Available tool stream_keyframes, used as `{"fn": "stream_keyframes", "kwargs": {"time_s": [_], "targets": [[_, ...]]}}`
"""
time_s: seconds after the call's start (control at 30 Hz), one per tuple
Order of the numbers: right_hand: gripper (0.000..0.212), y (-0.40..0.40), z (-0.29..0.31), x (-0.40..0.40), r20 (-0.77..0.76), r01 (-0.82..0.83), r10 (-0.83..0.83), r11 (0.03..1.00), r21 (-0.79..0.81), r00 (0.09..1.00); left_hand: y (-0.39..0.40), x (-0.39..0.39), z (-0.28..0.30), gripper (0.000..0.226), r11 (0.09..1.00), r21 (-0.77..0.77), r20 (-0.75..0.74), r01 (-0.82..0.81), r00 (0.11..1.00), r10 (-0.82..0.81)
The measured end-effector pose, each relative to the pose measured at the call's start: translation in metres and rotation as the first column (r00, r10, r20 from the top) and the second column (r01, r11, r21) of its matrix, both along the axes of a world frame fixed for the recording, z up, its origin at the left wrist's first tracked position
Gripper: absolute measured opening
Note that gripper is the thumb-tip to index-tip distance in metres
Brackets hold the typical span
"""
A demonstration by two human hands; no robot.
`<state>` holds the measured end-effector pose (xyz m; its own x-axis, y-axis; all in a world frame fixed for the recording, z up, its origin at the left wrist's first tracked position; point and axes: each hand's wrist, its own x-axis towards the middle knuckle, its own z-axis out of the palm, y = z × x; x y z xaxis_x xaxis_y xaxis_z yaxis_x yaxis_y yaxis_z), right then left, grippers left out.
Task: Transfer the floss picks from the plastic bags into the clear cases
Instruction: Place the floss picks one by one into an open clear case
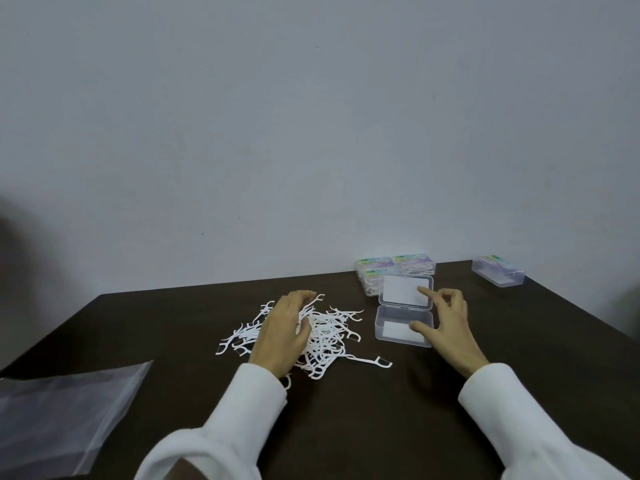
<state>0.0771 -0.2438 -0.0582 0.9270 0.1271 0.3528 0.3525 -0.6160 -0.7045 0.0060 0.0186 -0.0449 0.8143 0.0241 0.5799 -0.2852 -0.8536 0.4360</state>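
The left hand (pixel 284 332) curls over the floss picks (pixel 329 336) heaped on the counter (pixel 381 410) — gathering a bunch, I judge — while the right hand (pixel 446 322), fingers spread, steadies the open clear case (pixel 404 315) for loading.

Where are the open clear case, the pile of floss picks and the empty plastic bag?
open clear case (pixel 401 336): head view, front wall of its base.
pile of floss picks (pixel 329 332): head view, pile's middle.
plastic bag (pixel 59 407): head view, its flat middle.

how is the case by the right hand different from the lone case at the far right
The near case lies open, lid flat behind it; the far case is shut. The near case looks empty and plain; the far one has a coloured label on top. The right hand touches the near case only. Both are clear plastic.
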Motion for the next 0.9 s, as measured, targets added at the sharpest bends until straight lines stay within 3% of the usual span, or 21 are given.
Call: {"fn": "stream_keyframes", "kwargs": {"time_s": [0.23,0.43,0.53,0.77,0.9], "targets": [[0.054,0.027,0.006,-0.019,0.123,-0.160,0.165,0.986,-0.055,0.978,0.029,-0.013,-0.003,0.037,0.999,0.050,-0.150,-0.002,0.989,0.010],[0.054,0.068,0.006,-0.026,0.179,-0.313,0.371,0.907,-0.282,0.911,0.048,-0.023,0.000,0.066,0.994,0.112,-0.352,-0.012,0.935,0.051],[0.054,0.092,0.009,-0.024,0.125,-0.382,0.459,0.838,-0.390,0.879,0.059,-0.024,0.002,0.073,0.982,0.189,-0.418,-0.020,0.903,0.099],[0.055,0.131,0.022,-0.006,-0.118,-0.499,0.515,0.712,-0.494,0.849,0.064,-0.021,-0.006,0.063,0.970,0.244,-0.415,-0.014,0.902,0.117],[0.039,0.135,0.027,0.001,-0.060,-0.455,0.510,0.703,-0.547,0.858,0.059,-0.017,-0.007,0.051,0.964,0.264,-0.331,-0.022,0.937,0.112]]}}
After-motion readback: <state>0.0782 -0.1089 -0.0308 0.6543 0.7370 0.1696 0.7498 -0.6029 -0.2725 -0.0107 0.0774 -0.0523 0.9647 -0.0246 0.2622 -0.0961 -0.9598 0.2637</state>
